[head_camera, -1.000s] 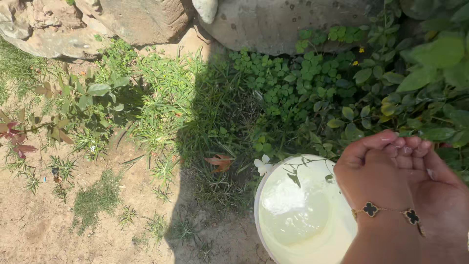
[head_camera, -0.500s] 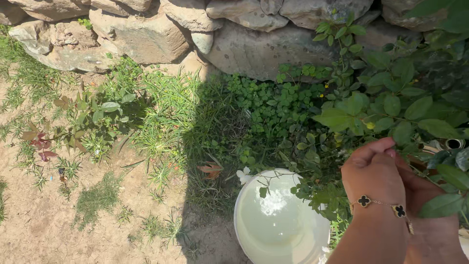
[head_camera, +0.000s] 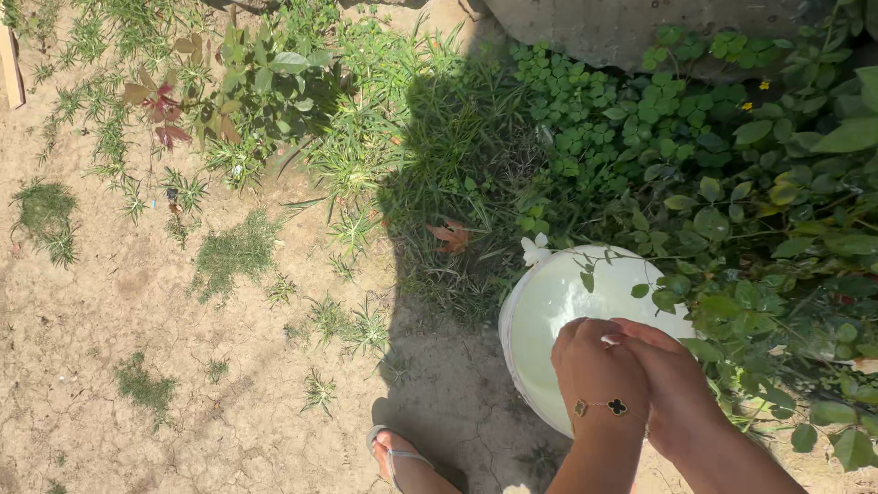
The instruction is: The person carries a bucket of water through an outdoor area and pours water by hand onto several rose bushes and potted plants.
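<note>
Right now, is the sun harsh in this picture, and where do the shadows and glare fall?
In the head view, hard sunlight bleaches the sandy ground; a dark shadow crosses the grass down to the sandalled foot. The white bucket glares pale at its lit rim. The left hand and right hand, clasped together over it, are brightly lit and sharp; nothing looks blurred.

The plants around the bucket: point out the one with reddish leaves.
It is the small reddish-leaved plant at the upper left, on the edge of the bare soil, far from the white bucket. The clover and the bush by the bucket are green.
</note>
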